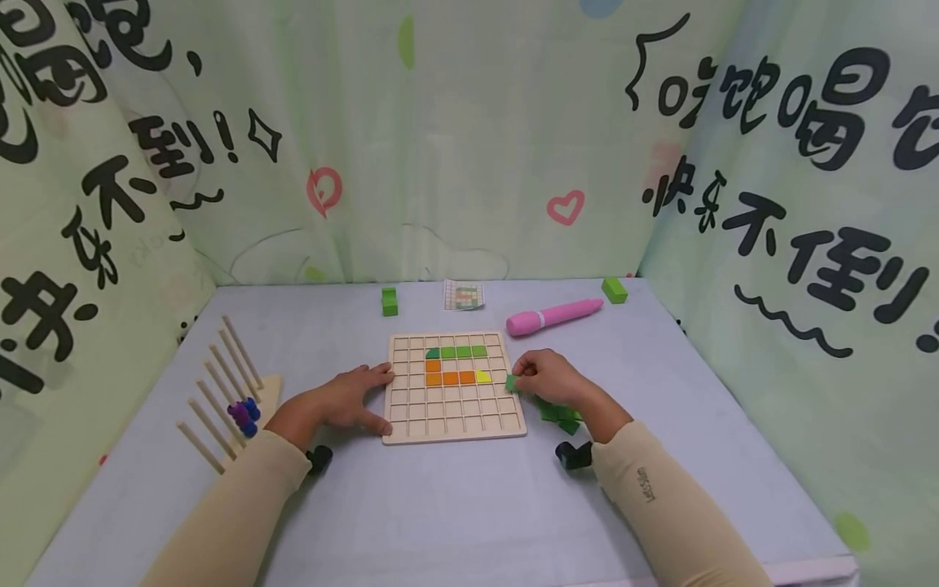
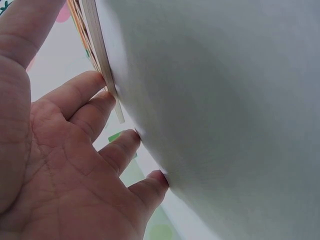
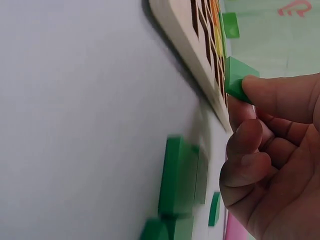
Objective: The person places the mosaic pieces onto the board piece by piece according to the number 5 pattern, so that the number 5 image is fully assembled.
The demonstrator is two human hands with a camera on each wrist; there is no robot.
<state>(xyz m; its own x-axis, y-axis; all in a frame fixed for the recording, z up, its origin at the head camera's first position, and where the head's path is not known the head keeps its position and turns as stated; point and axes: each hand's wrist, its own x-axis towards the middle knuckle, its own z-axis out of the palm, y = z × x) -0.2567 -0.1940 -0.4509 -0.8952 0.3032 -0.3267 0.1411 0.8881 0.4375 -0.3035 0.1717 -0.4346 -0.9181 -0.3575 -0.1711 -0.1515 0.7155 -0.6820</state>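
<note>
Head view first: our left hand lies flat, fingers straight, against the wooden grid board at its nine o'clock edge; our right hand pinches a green cube at three o'clock. Left wrist view: straight fingertips touch the board's edge. Right wrist view: thumb and finger grip the cube just beside the board, loose green cubes lying at six o'clock.

Pale green curtains wrap the whole setup, covered in big black Chinese lettering at 10 and 2 o'clock, plus a pink heart and a red swirl near 12. A light grey table sits below, evenly lit.
</note>
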